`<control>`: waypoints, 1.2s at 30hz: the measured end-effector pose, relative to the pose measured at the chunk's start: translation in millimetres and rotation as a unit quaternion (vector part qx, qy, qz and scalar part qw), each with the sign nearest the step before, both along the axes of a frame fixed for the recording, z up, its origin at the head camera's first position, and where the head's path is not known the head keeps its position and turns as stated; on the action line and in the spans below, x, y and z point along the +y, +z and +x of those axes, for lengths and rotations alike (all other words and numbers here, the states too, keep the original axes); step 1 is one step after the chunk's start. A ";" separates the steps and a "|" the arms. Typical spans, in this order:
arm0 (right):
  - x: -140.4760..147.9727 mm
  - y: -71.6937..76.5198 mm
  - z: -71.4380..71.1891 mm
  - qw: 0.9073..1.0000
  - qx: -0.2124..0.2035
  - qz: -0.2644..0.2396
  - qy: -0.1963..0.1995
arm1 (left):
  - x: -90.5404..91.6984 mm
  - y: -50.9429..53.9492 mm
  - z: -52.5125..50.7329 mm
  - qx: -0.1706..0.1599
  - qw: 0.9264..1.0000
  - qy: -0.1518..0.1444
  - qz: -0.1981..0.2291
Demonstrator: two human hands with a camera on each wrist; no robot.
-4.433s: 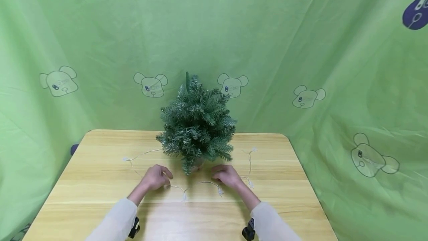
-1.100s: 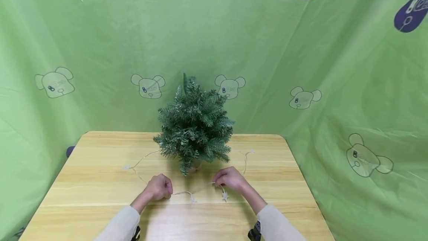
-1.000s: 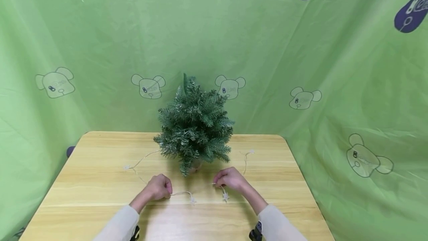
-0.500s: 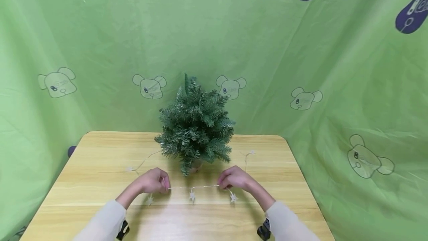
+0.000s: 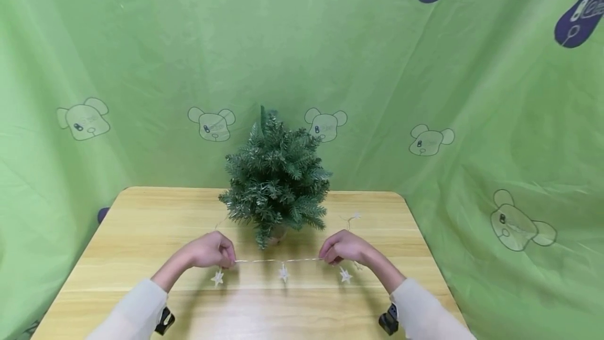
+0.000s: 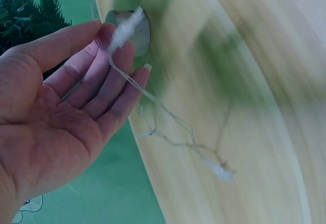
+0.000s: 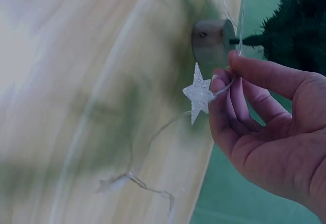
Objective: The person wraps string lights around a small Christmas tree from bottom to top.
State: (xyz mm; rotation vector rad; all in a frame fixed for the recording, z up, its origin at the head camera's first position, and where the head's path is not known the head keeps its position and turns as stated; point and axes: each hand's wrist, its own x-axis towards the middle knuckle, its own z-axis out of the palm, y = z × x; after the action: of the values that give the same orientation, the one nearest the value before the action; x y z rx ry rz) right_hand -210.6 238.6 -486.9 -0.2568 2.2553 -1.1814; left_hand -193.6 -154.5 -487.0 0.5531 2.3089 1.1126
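Note:
A string of star lights (image 5: 302, 260) is stretched between my two hands, in front of a small artificial Christmas tree (image 5: 277, 177). My left hand (image 5: 212, 250) pinches the string at one end of the taut stretch, and my right hand (image 5: 346, 248) pinches it at the other. One star (image 5: 283, 273) hangs midway between them. Another star (image 5: 217, 277) dangles under the left hand, and a clear glittery star (image 7: 198, 92) hangs by the right fingers. Behind the hands, the tree's round base (image 7: 213, 42) stands on the table.
The wooden table (image 5: 264, 314) has rounded far corners. Slack wire with a star (image 5: 356, 216) lies right of the tree. A green curtain (image 5: 377, 67) printed with bear heads hangs behind and at both sides. A black wrist camera (image 5: 389, 320) sits below the right sleeve.
My hands have moved apart, the left to the left and the right to the right. The slack string between them is now drawn straight and raised, with stars dangling from it. The tree stays put.

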 end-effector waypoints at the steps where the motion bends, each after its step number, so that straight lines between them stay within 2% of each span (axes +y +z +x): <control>1: 2.9 2.7 -0.2 1.000 -0.001 0.002 0.001 | -1.5 1.0 -0.3 0.001 1.000 0.000 0.001; 12: 31.0 31.0 -1.6 0.999 -0.002 0.036 0.018 | -21.8 16.6 -3.8 -0.010 1.000 -0.016 0.022; 19: 43.8 48.6 -0.6 0.999 -0.026 0.033 0.028 | -37.4 34.1 0.1 -0.022 0.998 -0.035 0.037; 22: 49.4 55.3 -0.7 0.998 -0.035 0.036 0.027 | -45.1 40.6 2.3 -0.023 0.999 -0.038 0.031; 27: 58.8 63.8 -3.3 0.998 -0.040 0.042 0.028 | -57.3 47.4 4.6 -0.018 0.999 -0.043 0.027; 36: 67.5 76.4 -5.8 0.998 -0.046 0.042 0.032 | -61.5 60.2 5.0 -0.016 0.997 -0.060 0.038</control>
State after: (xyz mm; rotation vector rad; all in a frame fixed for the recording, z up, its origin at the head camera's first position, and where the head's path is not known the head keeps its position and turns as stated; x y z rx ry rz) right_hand -216.5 306.1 -410.5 -0.2366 2.1946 -1.0411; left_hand -188.5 -216.0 -426.8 0.6873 2.1836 1.1466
